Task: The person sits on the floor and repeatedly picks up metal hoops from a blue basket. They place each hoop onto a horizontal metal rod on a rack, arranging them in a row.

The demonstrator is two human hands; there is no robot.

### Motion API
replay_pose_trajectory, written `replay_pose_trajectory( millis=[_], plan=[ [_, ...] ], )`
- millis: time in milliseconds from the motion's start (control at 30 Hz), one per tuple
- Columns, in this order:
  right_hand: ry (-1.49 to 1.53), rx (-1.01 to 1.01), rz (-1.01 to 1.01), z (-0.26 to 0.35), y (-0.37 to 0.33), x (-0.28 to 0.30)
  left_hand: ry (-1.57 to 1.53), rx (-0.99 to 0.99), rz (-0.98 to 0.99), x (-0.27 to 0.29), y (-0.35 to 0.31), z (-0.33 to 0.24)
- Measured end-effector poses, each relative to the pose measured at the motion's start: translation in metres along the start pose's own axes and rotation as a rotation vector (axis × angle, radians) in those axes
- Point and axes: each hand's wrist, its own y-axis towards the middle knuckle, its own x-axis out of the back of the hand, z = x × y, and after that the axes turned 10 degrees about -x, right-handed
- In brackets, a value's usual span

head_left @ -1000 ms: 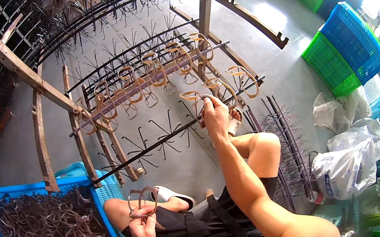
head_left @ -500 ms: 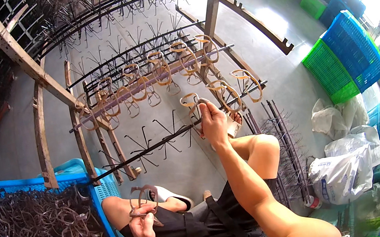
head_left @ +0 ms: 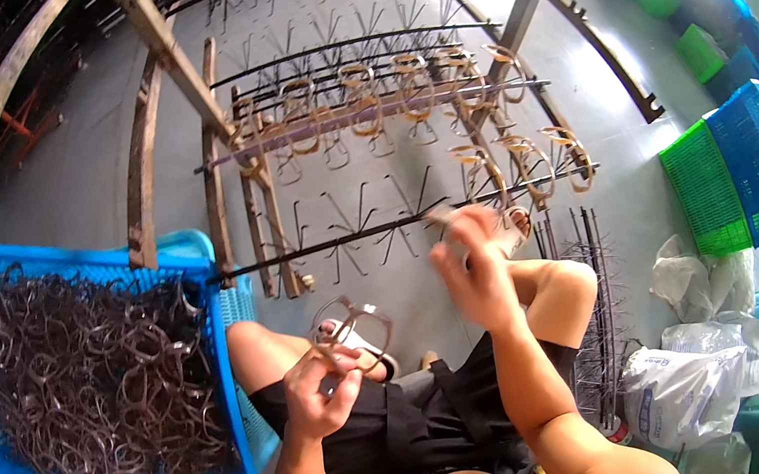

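Observation:
My left hand (head_left: 318, 395) is closed on a brownish translucent eyeglass frame (head_left: 373, 314), held above my left thigh. My right hand (head_left: 475, 271) is raised in front of the dark hooked rod (head_left: 330, 246), fingers apart and somewhat blurred; I make out no frame in it. Three amber-toned eyeglass frames hang at the right part of this rod, the middle one (head_left: 515, 152) between two others. Bare wire hooks (head_left: 343, 262) fan out along the rest of it. Beyond, a purplish rod (head_left: 339, 123) carries several more hanging frames (head_left: 361, 98).
At my left, a blue basket (head_left: 236, 404) is heaped with dark eyeglass frames (head_left: 110, 376). A rusty metal rack (head_left: 176, 60) supports the rods. To my right stand bundled hooked rods (head_left: 594, 301), white plastic bags (head_left: 681, 392) and blue and green crates (head_left: 734, 174).
My right hand has come back from the rod, its fingers opening; the frame it touched hangs there. The left hand has risen with its frame. The whole view has shifted.

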Motion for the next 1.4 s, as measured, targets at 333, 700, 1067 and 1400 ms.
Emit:
replay_pose_trajectory(
  millis=[333, 700, 1067, 1400],
  plan=[
    [0.202, 0.126, 0.734, 0.039, -0.032, -0.043, 0.112, 0.032, -0.045, -0.003, -0.013, -0.009],
    [0.644, -0.52, 0.519, 0.012, -0.067, -0.05, -0.126, 0.249, -0.473, -0.041, -0.042, 0.008],
    [0.318, -0.445, 0.895, 0.006, -0.061, -0.028, 0.42, -0.099, 0.09, -0.021, -0.038, -0.001],
    [0.456, -0.787, 1.147, -0.005, -0.044, -0.004, -0.064, -0.099, 0.082, -0.035, -0.057, 0.026]
  ],
)
